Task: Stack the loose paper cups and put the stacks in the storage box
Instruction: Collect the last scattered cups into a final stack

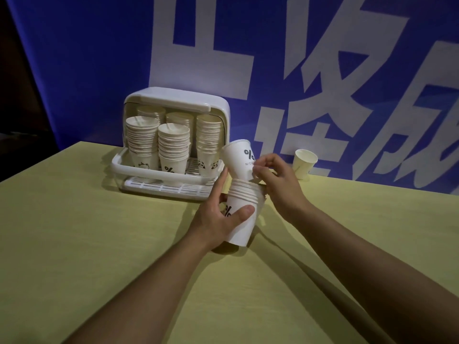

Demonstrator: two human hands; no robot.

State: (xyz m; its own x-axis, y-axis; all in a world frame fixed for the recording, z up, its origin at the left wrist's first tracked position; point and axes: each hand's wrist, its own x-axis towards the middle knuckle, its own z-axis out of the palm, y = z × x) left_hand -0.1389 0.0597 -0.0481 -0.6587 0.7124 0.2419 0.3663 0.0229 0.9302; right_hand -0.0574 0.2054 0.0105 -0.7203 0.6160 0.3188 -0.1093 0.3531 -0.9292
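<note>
- You work at a yellow-green table (99, 244) before a blue banner (87, 58) bearing large white characters.
- Your left hand (218, 217) grips a short stack of paper cups (242, 214), tilted, near the table's middle.
- Your right hand (275, 177) pinches a single "%" cup (238, 160) at the stack's mouth.
- The white storage box (173, 100) stands open just behind, packed with cup stacks.
- One loose cup (304, 163) stands at the far edge, right.

Rear stacks (151, 112) hidden behind front ones — banner (323, 70) lettering cut off.
</note>
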